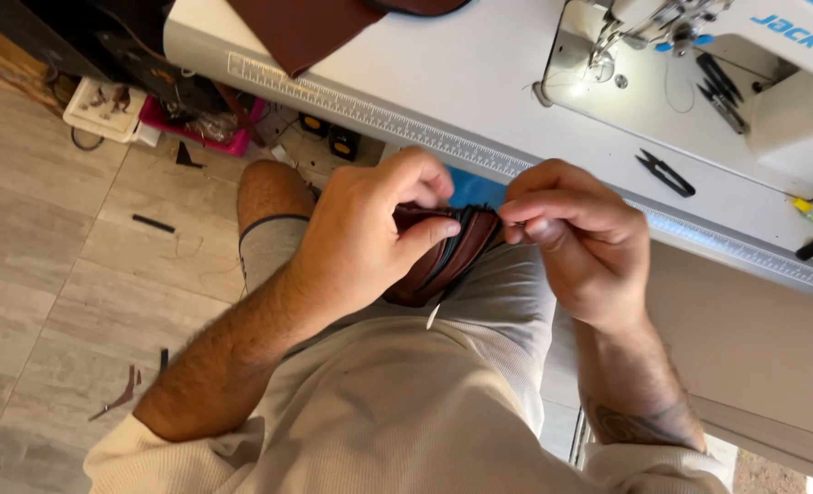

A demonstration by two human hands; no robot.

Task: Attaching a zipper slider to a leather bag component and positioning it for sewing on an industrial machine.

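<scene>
A folded brown leather piece (443, 261) with dark layered edges sits over my lap, below the front edge of the sewing table. My left hand (360, 233) wraps around it, thumb pressed along its upper edge. My right hand (576, 242) has its fingers pinched together right at the piece's right end; whether they hold a thread or the edge itself is too small to tell. Most of the piece is hidden behind my left hand.
A white sewing table (479, 82) with a ruler strip along its edge carries a white sewing machine (745, 73), black thread snips (665, 173) and a brown leather sheet (306, 27). A pink tray (196, 128) and scraps lie on the tiled floor at left.
</scene>
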